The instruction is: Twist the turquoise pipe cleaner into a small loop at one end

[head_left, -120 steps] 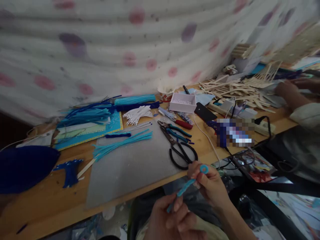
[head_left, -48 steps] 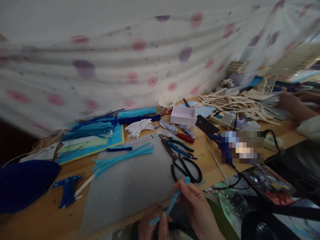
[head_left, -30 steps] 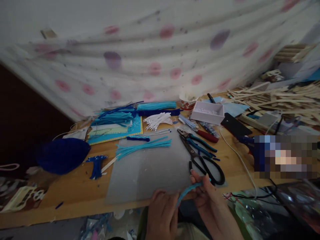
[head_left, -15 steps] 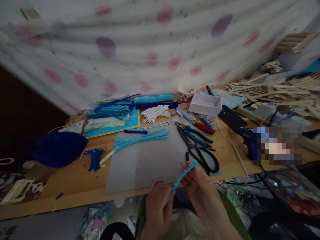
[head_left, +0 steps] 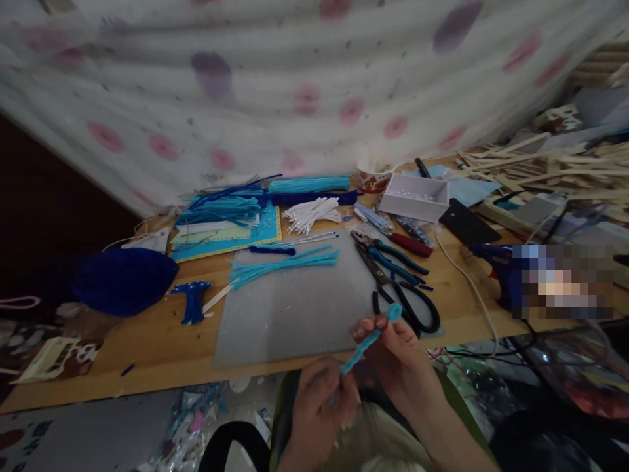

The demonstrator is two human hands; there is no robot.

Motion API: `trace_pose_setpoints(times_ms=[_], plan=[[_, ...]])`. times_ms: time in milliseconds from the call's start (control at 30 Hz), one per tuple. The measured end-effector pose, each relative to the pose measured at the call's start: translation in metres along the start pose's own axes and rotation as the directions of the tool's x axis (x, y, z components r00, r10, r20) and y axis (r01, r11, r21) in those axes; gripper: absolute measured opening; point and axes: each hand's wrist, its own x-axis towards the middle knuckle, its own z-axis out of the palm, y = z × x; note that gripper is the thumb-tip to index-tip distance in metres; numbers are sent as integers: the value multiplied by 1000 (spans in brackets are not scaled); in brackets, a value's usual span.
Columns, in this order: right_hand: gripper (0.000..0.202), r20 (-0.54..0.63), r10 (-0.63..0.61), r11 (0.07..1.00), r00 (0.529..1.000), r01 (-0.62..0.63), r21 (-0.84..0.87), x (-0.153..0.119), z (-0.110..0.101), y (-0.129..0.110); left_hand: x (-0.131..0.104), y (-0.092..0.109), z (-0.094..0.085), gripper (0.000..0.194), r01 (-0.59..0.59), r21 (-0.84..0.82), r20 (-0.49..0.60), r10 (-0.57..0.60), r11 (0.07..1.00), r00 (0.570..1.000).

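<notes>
Your left hand [head_left: 322, 403] and right hand [head_left: 400, 351] are bare, no gloves or rings showing; both forearms are uncovered, with no sleeves reaching them.

Since 0.5 s ago the light-blue pipe cleaner [head_left: 366, 342] has its top end curled into a small loop at 1 o'clock; it was straighter before. Right hand [head_left: 398, 357] & left hand [head_left: 319, 406] sit slightly lower, closer together.
</notes>
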Motion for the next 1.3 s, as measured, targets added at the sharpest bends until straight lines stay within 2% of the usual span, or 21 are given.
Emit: trace_pose_setpoints(times_ms=[67, 200, 267, 400, 533, 600, 667, 767, 1000, 1100, 1167, 1200, 1233, 1300], plan=[[29, 46, -33, 999, 998, 31, 36, 3, 2, 0, 2, -1, 6, 40, 131, -132, 57, -124, 983, 991], [28, 84, -68, 997, 994, 65, 46, 7, 4, 1, 2, -4, 16, 38, 238, -238, 67, -228, 942, 971], [28, 82, -75, 997, 994, 72, 34, 7, 4, 2, 2, -6, 18, 37, 241, -307, 33, -242, 921, 970], [27, 72, -67, 997, 995, 64, 40, 5, 3, 5, 7, -4, 18, 34, 93, -325, -37, -111, 941, 993], [24, 16, -82, 996, 997, 81, 44, 2, 3, 4, 15, -6, 8, 33, -37, -177, 7, 38, 983, 999], [25, -36, -115, 993, 993, 115, 10, 1, 2, 2, 17, -9, 0, 26, -132, -87, -40, 128, 988, 991], [25, -88, -139, 990, 986, 138, -16, 2, 0, 1, 18, -12, -8, 23, -271, 93, -117, 281, 958, 953], [25, -142, -156, 988, 978, 155, -13, 3, -3, 2, 15, -16, -11, 20, -427, 382, -110, 499, 820, 859], [21, -207, -157, 985, 966, 168, 40, 4, -6, 3, 9, -16, 9, 14, -520, 611, -72, 697, 596, 714], [21, -205, -140, 986, 969, 156, 62, 2, -6, 3, 9, -14, 12, 11, -506, 671, -71, 726, 542, 684], [21, -180, -147, 985, 973, 160, 60, 1, -7, 2, 10, -13, 13, 13, -501, 652, -101, 720, 569, 686], [21, -162, -157, 984, 974, 168, 54, 1, -7, 1, 10, -13, 13, 16, -499, 621, -116, 700, 605, 705], [21, -145, -172, 983, 974, 180, 44, 1, -8, 0, 11, -13, 12, 19, -490, 576, -123, 662, 654, 739], [20, -115, -203, 978, 973, 206, 23, 0, -9, -4, 13, -14, 10, 27, -413, 452, -115, 510, 791, 852]])
